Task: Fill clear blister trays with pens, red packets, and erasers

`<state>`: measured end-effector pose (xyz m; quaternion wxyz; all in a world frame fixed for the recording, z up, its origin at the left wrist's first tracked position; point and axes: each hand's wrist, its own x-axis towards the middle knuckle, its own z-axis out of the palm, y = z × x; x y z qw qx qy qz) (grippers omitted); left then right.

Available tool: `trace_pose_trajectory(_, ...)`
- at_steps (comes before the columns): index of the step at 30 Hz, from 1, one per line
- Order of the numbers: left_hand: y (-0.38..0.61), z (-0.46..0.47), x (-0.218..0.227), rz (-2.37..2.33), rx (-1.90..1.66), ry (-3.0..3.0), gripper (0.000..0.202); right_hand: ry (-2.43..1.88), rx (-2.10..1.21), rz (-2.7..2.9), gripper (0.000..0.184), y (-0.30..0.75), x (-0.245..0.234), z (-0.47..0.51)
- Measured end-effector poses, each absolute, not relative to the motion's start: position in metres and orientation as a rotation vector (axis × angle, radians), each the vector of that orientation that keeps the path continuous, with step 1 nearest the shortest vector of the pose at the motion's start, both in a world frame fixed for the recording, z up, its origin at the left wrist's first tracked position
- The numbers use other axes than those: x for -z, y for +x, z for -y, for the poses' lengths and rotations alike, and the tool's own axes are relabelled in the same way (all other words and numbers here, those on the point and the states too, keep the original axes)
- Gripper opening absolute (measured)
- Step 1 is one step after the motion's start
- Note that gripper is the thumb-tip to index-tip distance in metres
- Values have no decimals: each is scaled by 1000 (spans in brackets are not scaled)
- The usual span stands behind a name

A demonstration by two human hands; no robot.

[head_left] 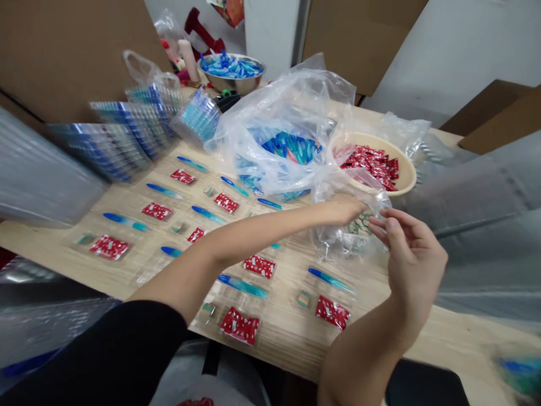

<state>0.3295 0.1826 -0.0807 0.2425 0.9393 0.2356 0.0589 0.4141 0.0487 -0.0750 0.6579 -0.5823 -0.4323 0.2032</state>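
My left hand (344,208) reaches from the left into the mouth of a clear plastic bag (333,242), its fingers hidden behind the film. Small green-patterned packets (359,224) lie inside that bag. My right hand (401,242) hovers just right of the bag, fingers curled and apart, holding nothing. Below my forearms, rows of red foil sachets (258,267), slim blue-and-teal plastic items in clear sleeves (242,286) and small square packets (303,299) lie on a woven bamboo mat (287,344).
A beige bowl of red sachets (406,169) stands behind the bag. Farther back are a large plastic bag of blue items (274,107) and a steel bowl (232,82). Stacked blue-edged packs (118,141) lean at left. Grey fabric (486,225) lies at right; cardboard sheets stand behind.
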Motion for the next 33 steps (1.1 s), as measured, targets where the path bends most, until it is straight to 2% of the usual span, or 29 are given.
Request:
trace_pose_trajectory(3,301,-174,59,-616,-124,2531,15,-1315,-460,981,19,412,74,-47)
trace_pose_trajectory(9,265,-178,33,-550,-262,1986,12,-1317,-546,1038,21,399,75,-50)
trace_pose_trajectory(14,268,-171,32,-522,-227,1888,11,-1248,-607,1020,16,390,78,-55)
trace_pose_trajectory(20,267,-168,29,-502,-188,1921,23,-1162,-596,961,5,397,80,-56)
trace_pose_trajectory(23,266,-169,33,-512,-274,1884,23,-1149,-632,983,8,399,82,-56)
trace_pose_trajectory(29,267,-170,43,-563,-499,1924,8,-1131,-659,1012,21,400,83,-56)
trace_pose_trajectory(33,267,-167,42,-579,-648,2080,10,-1126,-635,983,15,399,85,-59)
